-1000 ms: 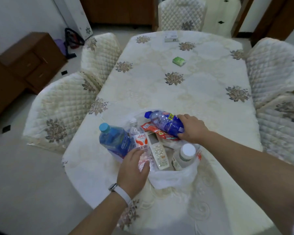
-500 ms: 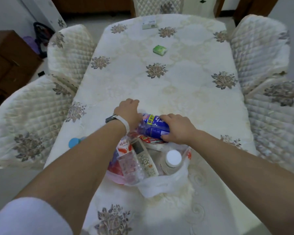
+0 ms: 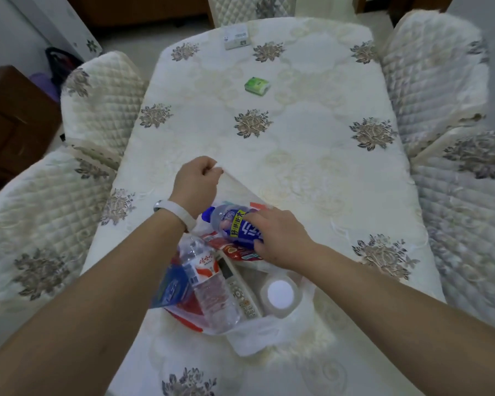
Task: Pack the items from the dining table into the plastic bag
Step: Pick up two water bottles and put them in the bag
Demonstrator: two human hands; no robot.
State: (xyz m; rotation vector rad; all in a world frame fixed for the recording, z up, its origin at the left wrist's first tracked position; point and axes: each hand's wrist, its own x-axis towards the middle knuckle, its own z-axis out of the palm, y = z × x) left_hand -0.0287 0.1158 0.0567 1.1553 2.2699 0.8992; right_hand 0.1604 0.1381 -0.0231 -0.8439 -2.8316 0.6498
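1. Head view: left grip (image 3: 196, 181) pinches the far rim of the plastic bag (image 3: 269, 335), lifted. Right grip (image 3: 280, 238) is curled round the blue-label bottle (image 3: 236, 225) at the bag mouth, on the near part of the table (image 3: 312, 144).
2. Risk: bag looks crammed w/ clear bottle (image 3: 209, 281), remote (image 3: 237, 292), white-cap jar (image 3: 280, 294). Shoving more in could pop one out the near side.
3. Risk: thin film, so a hard pull on the rim may tear it or slip.
4. Green packet (image 3: 257, 86) & white box (image 3: 237, 40) lie well apart at the far end, not yet packed. Little room left, prob.
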